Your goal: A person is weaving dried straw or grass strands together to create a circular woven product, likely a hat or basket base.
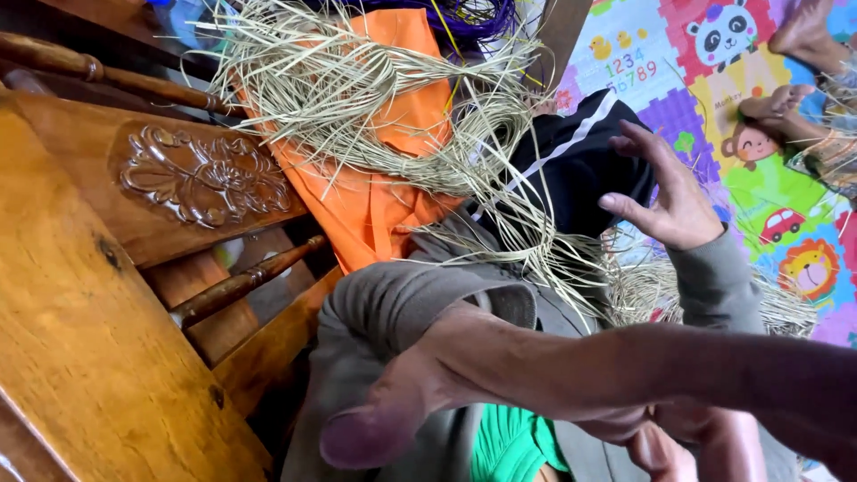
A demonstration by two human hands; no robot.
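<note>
Two-handed reaching, seemingly, towards the dried straw strands (357, 98), which are lying in a loose tangle over an orange cloth (384, 205) and trailing down across a black garment with white stripes (571, 161). Holding the left hand (674, 201) up just beside that black garment, fingers spread apart and slightly curled, gripping nothing, with a few strands running close under the palm but not visibly touching it. Stretching the right hand (420, 393) across the near foreground on a bare forearm, thumb (357, 437) sticking out, pressing against the grey jacket (393, 295). Cannot tell whether its fingers are together or apart, those being hidden behind the hand itself.

Judging the step as an approach rather than a hold, with neither hand having any straw. Needing, for any take-up, the open left hand lowering onto the strands and closing round a bundle instead of single stalks, while keeping the tangle from dragging the cloth along. Calling also for care with the long loose ends catching on the carved wooden furniture (196, 174) beside the pile.

Showing, further off, a colourful play mat (777, 223) with another person's bare feet (777, 103) resting on it, well apart from both hands.
</note>
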